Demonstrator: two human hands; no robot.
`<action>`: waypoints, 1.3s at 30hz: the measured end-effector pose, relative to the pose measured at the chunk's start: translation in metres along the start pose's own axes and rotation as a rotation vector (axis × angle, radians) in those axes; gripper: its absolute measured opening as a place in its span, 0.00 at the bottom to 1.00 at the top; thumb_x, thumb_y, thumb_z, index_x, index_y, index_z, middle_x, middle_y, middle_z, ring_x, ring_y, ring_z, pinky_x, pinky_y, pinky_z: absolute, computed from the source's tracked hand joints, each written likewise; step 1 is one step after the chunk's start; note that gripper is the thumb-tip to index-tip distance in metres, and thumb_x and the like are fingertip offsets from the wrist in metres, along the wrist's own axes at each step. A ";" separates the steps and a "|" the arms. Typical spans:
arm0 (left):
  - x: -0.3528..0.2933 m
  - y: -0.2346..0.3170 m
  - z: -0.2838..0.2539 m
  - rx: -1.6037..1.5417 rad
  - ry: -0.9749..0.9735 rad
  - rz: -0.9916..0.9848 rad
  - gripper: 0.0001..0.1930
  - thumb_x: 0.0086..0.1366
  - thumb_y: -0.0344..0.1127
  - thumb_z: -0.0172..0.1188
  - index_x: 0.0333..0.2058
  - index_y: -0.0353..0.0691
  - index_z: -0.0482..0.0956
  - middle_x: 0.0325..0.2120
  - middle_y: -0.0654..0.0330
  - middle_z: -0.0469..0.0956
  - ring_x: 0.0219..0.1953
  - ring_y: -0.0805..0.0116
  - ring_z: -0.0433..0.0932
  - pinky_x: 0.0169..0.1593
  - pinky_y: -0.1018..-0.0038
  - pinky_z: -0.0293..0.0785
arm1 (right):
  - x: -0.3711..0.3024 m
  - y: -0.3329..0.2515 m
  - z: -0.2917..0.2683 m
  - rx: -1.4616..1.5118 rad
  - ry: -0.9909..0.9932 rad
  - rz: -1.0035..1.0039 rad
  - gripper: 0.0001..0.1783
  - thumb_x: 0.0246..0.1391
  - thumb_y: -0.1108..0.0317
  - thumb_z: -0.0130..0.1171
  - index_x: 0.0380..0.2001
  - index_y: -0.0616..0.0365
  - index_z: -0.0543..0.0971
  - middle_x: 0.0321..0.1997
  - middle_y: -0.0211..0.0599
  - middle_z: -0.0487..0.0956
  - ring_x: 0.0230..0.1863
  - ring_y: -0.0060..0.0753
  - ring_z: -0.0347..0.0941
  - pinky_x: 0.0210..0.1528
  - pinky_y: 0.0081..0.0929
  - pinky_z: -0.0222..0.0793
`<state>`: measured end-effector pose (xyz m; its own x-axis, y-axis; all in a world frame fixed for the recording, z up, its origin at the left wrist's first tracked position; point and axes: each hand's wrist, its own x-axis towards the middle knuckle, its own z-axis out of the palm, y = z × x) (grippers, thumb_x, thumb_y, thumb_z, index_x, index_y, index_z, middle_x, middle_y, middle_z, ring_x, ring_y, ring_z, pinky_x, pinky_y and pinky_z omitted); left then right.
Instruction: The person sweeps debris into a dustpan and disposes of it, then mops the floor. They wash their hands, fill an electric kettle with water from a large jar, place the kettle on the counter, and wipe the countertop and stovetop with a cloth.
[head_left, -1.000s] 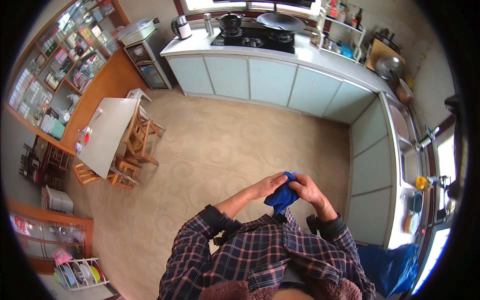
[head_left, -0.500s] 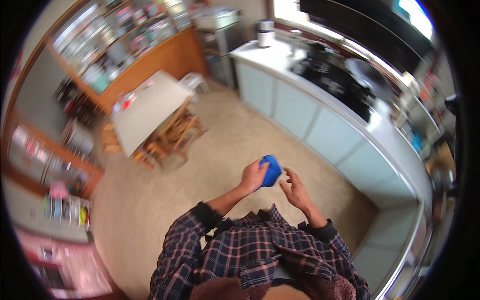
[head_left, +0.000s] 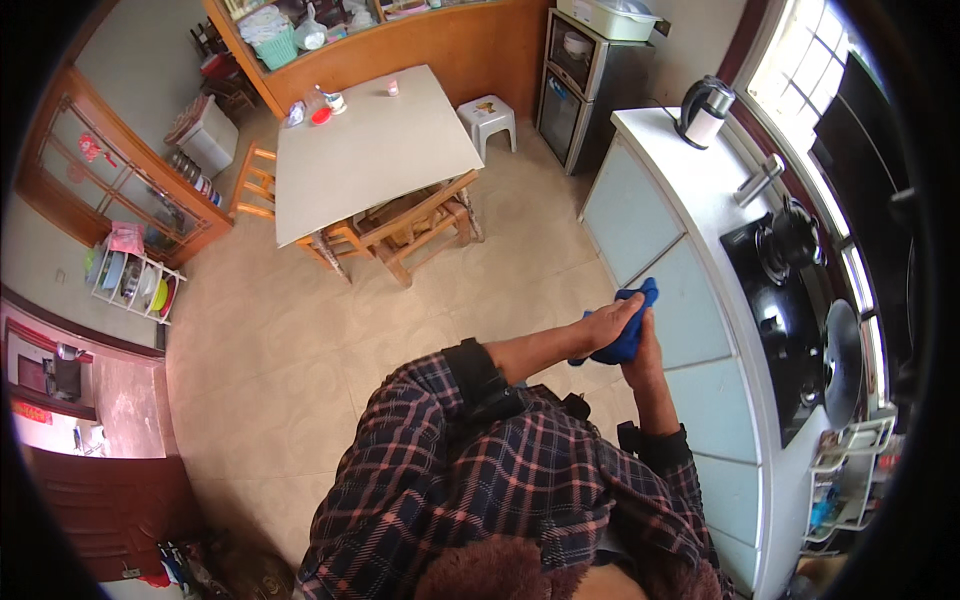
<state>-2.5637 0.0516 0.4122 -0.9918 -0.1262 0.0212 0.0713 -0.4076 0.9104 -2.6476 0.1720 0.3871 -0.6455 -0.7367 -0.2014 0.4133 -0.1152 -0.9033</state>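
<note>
A blue cloth [head_left: 622, 350] is bunched between my two hands, over the floor beside the pale blue cabinet fronts. My left hand [head_left: 606, 324] lies across it from the left, its fingers closed on the fabric. From below and to the right, my right hand [head_left: 645, 362] presses against the same cloth, with its fingertips meeting the left hand's. One blue corner sticks out above the fingers and another hangs below the left wrist. The cloth partly covers the right palm.
The white counter [head_left: 668, 160] runs along the right, carrying a kettle [head_left: 704, 112], a black gas stove [head_left: 775, 330] and a wok [head_left: 842, 362]. Ahead on the left stand a table [head_left: 375, 150], a wooden chair [head_left: 255, 185], a bench [head_left: 420, 230] and a white stool [head_left: 488, 122].
My view has swung to the right. The right hand, apart from the blue cloth before, has come together with the left on it. Both hands are now closer to the counter's cabinets.
</note>
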 end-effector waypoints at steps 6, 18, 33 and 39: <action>-0.016 0.013 -0.039 0.115 -0.293 0.005 0.24 0.70 0.52 0.39 0.55 0.41 0.64 0.44 0.60 0.69 0.49 0.70 0.67 0.54 0.75 0.62 | 0.006 0.027 -0.013 0.152 0.015 -0.112 0.28 0.64 0.48 0.38 0.56 0.59 0.65 0.54 0.38 0.71 0.54 0.32 0.69 0.57 0.32 0.64; 0.295 0.146 -0.168 0.512 0.213 0.146 0.16 0.63 0.38 0.55 0.47 0.38 0.74 0.35 0.64 0.77 0.30 0.79 0.74 0.31 0.81 0.72 | 0.249 -0.242 -0.088 0.217 0.205 -0.162 0.23 0.62 0.54 0.46 0.55 0.54 0.69 0.51 0.33 0.75 0.52 0.29 0.70 0.59 0.31 0.61; 0.651 0.255 -0.243 0.910 0.339 0.471 0.31 0.49 0.46 0.68 0.48 0.36 0.69 0.41 0.52 0.72 0.42 0.58 0.70 0.46 0.65 0.69 | 0.558 -0.539 -0.045 -1.039 0.490 -0.668 0.23 0.62 0.57 0.47 0.56 0.56 0.69 0.46 0.42 0.74 0.44 0.32 0.74 0.47 0.27 0.71; 0.708 0.260 -0.245 0.577 -0.126 0.043 0.24 0.50 0.46 0.69 0.38 0.34 0.75 0.32 0.51 0.80 0.34 0.61 0.79 0.41 0.69 0.73 | 0.648 -0.532 -0.005 -1.783 0.363 -0.358 0.20 0.59 0.57 0.50 0.54 0.48 0.70 0.57 0.46 0.68 0.57 0.51 0.66 0.57 0.44 0.65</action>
<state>-3.2209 -0.3649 0.5626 -0.9968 -0.0094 0.0800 0.0775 0.1578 0.9844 -3.2891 -0.2404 0.7356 -0.7271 -0.6497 0.2218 -0.6836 0.7147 -0.1480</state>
